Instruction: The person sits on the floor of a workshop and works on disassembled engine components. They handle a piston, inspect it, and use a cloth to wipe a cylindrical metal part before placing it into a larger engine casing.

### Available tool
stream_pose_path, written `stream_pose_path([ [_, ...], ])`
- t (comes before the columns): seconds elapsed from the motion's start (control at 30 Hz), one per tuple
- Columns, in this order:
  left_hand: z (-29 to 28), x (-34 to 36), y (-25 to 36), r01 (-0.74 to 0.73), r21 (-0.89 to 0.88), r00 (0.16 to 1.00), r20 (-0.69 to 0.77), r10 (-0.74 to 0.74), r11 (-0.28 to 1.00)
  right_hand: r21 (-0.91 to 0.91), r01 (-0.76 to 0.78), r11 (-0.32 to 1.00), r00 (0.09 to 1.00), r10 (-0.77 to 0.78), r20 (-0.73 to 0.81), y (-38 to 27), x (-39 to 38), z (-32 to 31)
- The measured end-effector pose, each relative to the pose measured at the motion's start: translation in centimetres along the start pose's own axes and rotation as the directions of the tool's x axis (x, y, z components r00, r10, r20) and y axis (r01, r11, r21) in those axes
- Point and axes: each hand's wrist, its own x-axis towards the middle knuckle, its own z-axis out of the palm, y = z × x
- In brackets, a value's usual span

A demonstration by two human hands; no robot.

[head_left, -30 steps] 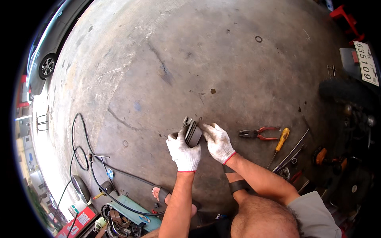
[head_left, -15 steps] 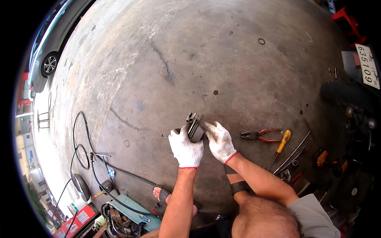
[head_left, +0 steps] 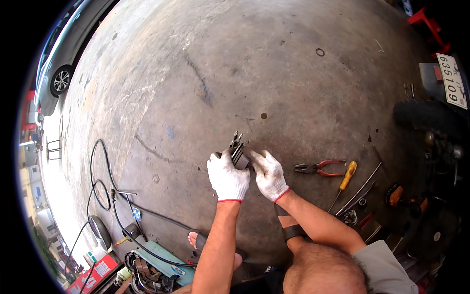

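Observation:
Both my hands wear white knit work gloves with red cuffs. They meet over the floor around a small grey metal part (head_left: pixel 240 159) with dark parallel slots and a pronged metal end pointing away from me. My left hand (head_left: pixel 227 175) is closed around the part's left side, thumb along its near edge. At its right side, my right hand (head_left: pixel 267 174) has bent fingers pressed against it. The fingers cover much of the part, so its exact kind is unclear.
Red-handled pliers (head_left: pixel 320 167) and a yellow-handled screwdriver (head_left: pixel 348 175) lie right of my hands. A black hose (head_left: pixel 117 215) loops on the left. An orange-and-black power tool (head_left: pixel 394 195), a black tyre (head_left: pixel 426 113) and a red stool (head_left: pixel 429 28) are farther right. A car (head_left: pixel 68 54) stands far left.
Both hands and the metal part have shifted slightly away from me, with the part turned a little so its pronged end shows more. The grip looks much the same.

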Motion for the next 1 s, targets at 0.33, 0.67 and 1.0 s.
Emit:
stream_pose_path([
  [0.33,-0.4,0.8,0.9,0.025,0.039,0.999,0.031,-0.026,0.999,0.064,-0.116,0.991,0.993,0.115,0.019,1.2,1.9,0.4],
  [0.67,-0.5,-0.7,-4.8,-0.034,-0.366,0.999,0.008,0.04,0.93,0.027,-0.11,0.994,0.994,0.11,0.008,1.6,2.7,1.5],
  [1.0,-2.0,-0.5,-2.4,-0.038,-0.082,0.99,0.131,0.049,0.996,-0.061,-0.057,0.997,0.998,0.059,0.026,2.2,1.0,-0.9],
])
